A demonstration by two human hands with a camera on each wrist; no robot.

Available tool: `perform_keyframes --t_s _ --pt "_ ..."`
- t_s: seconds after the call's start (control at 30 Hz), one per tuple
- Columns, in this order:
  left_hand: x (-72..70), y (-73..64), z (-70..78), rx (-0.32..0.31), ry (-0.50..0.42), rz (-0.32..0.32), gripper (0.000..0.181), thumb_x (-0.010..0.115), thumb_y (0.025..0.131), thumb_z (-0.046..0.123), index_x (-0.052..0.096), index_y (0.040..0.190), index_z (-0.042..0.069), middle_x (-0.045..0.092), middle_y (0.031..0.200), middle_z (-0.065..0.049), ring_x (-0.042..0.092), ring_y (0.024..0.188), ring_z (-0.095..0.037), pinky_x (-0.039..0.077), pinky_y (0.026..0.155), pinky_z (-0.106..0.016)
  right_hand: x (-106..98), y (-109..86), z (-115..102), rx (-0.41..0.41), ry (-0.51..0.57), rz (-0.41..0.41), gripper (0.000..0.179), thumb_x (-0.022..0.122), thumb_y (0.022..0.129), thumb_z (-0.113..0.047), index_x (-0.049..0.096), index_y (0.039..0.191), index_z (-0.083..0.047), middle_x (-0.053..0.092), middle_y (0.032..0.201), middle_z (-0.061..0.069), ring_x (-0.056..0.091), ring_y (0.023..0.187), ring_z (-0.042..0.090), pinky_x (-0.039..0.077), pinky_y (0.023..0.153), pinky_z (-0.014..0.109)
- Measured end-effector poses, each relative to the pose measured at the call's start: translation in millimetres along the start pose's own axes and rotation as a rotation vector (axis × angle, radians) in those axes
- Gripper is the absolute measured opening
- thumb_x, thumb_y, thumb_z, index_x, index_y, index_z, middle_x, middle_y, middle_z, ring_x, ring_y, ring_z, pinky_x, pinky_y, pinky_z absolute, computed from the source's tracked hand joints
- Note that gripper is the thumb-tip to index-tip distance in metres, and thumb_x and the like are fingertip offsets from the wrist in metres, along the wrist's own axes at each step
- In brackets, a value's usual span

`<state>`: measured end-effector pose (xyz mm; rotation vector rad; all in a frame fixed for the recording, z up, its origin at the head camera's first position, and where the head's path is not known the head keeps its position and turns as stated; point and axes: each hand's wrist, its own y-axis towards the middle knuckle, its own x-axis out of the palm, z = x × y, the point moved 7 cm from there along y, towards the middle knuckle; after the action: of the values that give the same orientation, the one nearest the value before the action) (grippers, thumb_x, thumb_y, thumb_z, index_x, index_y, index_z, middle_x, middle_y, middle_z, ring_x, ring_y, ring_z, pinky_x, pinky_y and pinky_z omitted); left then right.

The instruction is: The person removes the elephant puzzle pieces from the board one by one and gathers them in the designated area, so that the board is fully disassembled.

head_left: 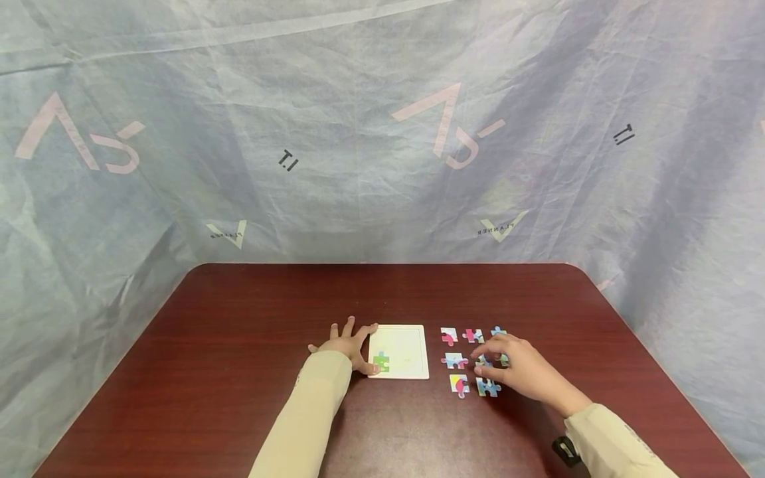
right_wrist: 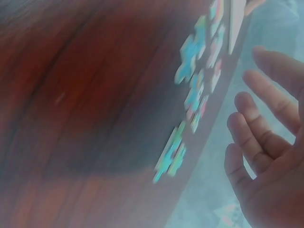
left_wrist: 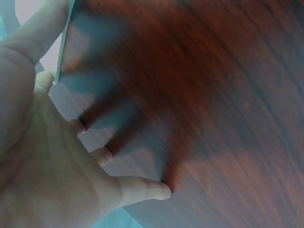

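Note:
My left hand (head_left: 342, 346) spreads its fingers at the left side of a white square puzzle tray (head_left: 427, 352), with thumb and index finger touching its left edge. A green puzzle piece (head_left: 383, 362) lies in the tray's near left corner, beside the thumb. In the left wrist view the other fingertips (left_wrist: 164, 191) come down at the tabletop. My right hand (head_left: 522, 368) hovers over the right part of several loose puzzle pieces, fingers loosely bent and holding nothing. It partly covers some blue pieces. The right wrist view shows blue pieces (right_wrist: 191, 52) beyond the relaxed hand.
The loose pieces lie in rough rows right of the tray, among them a pink and white one (head_left: 449, 335) and a yellow and red one (head_left: 459, 384). The dark red wooden table (head_left: 239, 398) ends at a hanging grey cloth (head_left: 358, 199). A black band (head_left: 564, 451) shows by the right sleeve.

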<state>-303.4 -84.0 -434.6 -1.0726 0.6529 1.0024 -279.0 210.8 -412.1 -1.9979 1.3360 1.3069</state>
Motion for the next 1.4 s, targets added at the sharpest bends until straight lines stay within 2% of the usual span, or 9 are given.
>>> perform_keyframes --t_s 0.17,0.3,0.37,0.53,0.67,0.77,0.87,1.23,1.4 --pt "0.1 0.7 -0.7 -0.002 -0.01 0.001 0.087 0.08 0.089 0.037 0.03 0.16 0.031 0.009 0.17 -0.01 0.005 0.155 -0.041 0.015 0.106 -0.082 7.1 11.2 -9.4 0.011 0.066 0.01 0.017 0.079 0.091 -0.026 0.077 0.105 -0.017 0.067 0.105 -0.002 0.064 0.098 0.029 0.052 0.08 0.044" --pt "-1.6 -3.1 1.0 -0.002 -0.017 0.002 0.086 0.08 0.09 0.035 0.031 0.16 0.03 0.01 0.17 -0.011 0.006 0.154 -0.042 0.015 0.106 -0.082 13.7 17.6 -14.2 0.037 0.108 0.023 0.021 0.079 0.091 -0.029 0.078 0.107 -0.016 0.068 0.112 0.001 0.062 0.111 0.034 0.052 0.087 0.047" --pt "-2.2 -4.8 1.9 -0.001 -0.012 0.005 0.085 0.08 0.09 0.035 0.031 0.16 0.03 0.01 0.17 -0.011 0.007 0.154 -0.042 0.016 0.106 -0.082 17.3 20.2 -16.2 0.047 0.136 0.027 0.022 0.079 0.09 -0.029 0.078 0.107 -0.015 0.068 0.11 0.001 0.061 0.11 0.034 0.053 0.087 0.045" --pt "-3.7 -8.3 3.9 -0.002 0.005 0.013 0.085 0.079 0.09 0.036 0.031 0.16 0.03 0.012 0.169 -0.012 0.008 0.154 -0.042 0.017 0.107 -0.081 27.0 27.8 -23.8 0.043 0.186 0.02 0.024 0.081 0.089 -0.026 0.077 0.107 -0.01 0.062 0.095 0.002 0.053 0.083 0.025 0.046 0.068 0.029" --pt "-4.3 -8.9 3.7 -0.006 0.022 0.016 0.085 0.079 0.09 0.037 0.03 0.16 0.031 0.011 0.17 -0.01 0.008 0.154 -0.041 0.018 0.107 -0.081 34.5 33.7 -31.1 0.037 0.167 0.004 0.025 0.081 0.089 -0.027 0.076 0.107 -0.012 0.062 0.097 0.001 0.053 0.083 0.023 0.045 0.069 0.031" --pt "-4.7 -9.7 3.9 -0.005 0.028 0.016 0.085 0.079 0.09 0.037 0.031 0.16 0.03 0.012 0.17 -0.011 0.009 0.154 -0.042 0.018 0.107 -0.081 39.6 38.1 -36.2 0.037 0.156 0.006 0.023 0.081 0.089 -0.026 0.076 0.106 -0.013 0.067 0.103 -0.001 0.062 0.095 0.027 0.052 0.08 0.041" --pt "-4.2 -9.6 3.3 -0.007 0.027 0.013 0.085 0.078 0.091 0.037 0.03 0.16 0.03 0.012 0.17 -0.011 0.009 0.154 -0.041 0.018 0.107 -0.081 44.7 42.6 -41.9 0.041 0.153 0.011 0.021 0.081 0.089 -0.025 0.075 0.105 -0.014 0.068 0.105 -0.002 0.065 0.105 0.03 0.053 0.088 0.049" --pt "-3.2 -3.8 1.4 -0.007 0.001 0.02 0.085 0.08 0.089 0.038 0.033 0.159 0.031 0.013 0.169 -0.011 0.009 0.154 -0.043 0.017 0.106 -0.082 64.9 62.6 -67.5 0.032 0.07 0.053 0.017 0.084 0.085 -0.022 0.078 0.099 -0.014 0.062 0.091 -0.001 0.059 0.082 0.02 0.049 0.071 0.035" --pt "6.7 13.5 -8.4 -0.015 0.012 0.027 0.088 0.081 0.087 0.042 0.031 0.159 0.035 0.012 0.17 -0.008 0.008 0.155 -0.041 0.016 0.104 -0.083 70.4 71.3 -81.9 -0.012 0.032 0.07 0.018 0.085 0.083 -0.022 0.078 0.095 -0.012 0.064 0.09 0.001 0.06 0.084 0.022 0.049 0.07 0.036"
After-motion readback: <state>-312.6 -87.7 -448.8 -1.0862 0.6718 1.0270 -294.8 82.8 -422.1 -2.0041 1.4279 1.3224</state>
